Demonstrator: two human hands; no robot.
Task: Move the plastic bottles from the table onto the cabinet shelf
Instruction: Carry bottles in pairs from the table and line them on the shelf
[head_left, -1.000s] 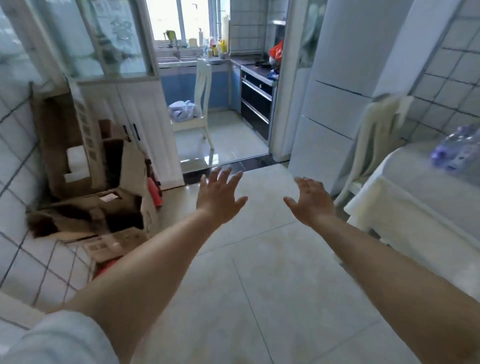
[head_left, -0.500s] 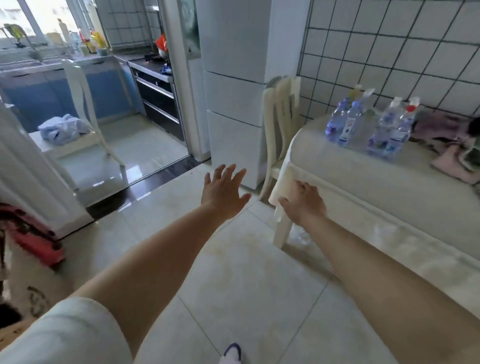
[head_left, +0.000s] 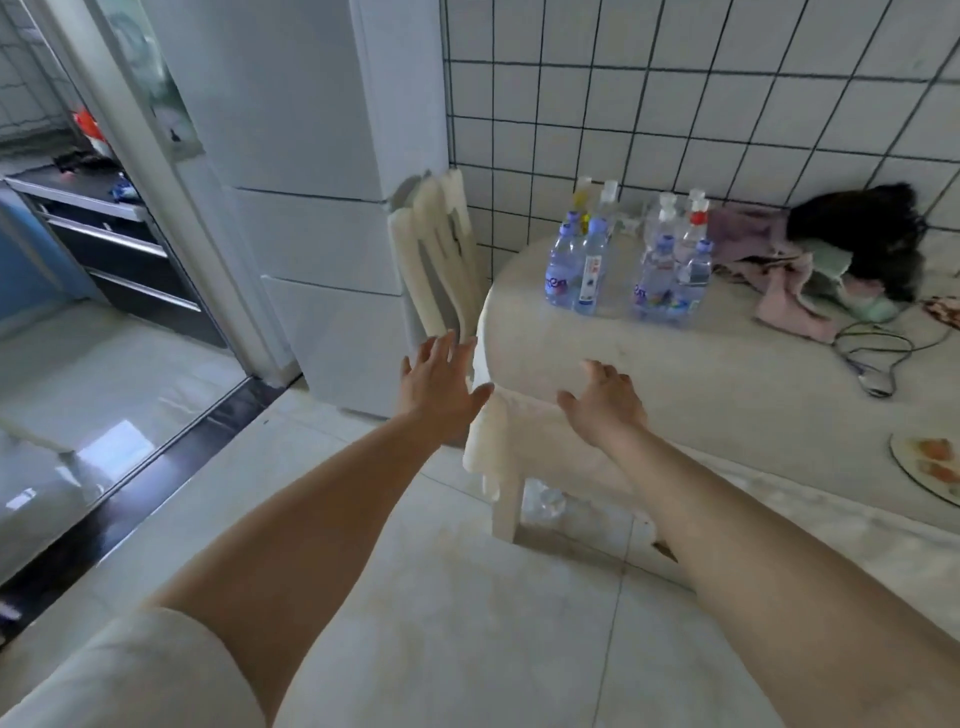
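Clear plastic bottles (head_left: 628, 260) stand upright in a tight cluster at the far end of the bench (head_left: 675, 374), close to the tiled wall (head_left: 675, 104). Most carry blue caps and blue-tinted labels; one at the back has a red cap, and two behind the left group show pale caps — one with yellowish contents. All look sealed, though blur hides the label print.

Left hand (head_left: 439, 387) is held out over the floor (head_left: 415, 597), just beside the bench corner, fingers spread and straight, holding nothing. Right hand (head_left: 605, 402) hovers over the near corner of the bench, fingers loosely extended, likewise empty. Both are well apart from the bottles.

Right of the bottles lie pink cloth (head_left: 779, 291), a dark bundle (head_left: 862, 234) and a cable (head_left: 872, 358). A plate (head_left: 930, 465) sits at the right edge — partly cut off.
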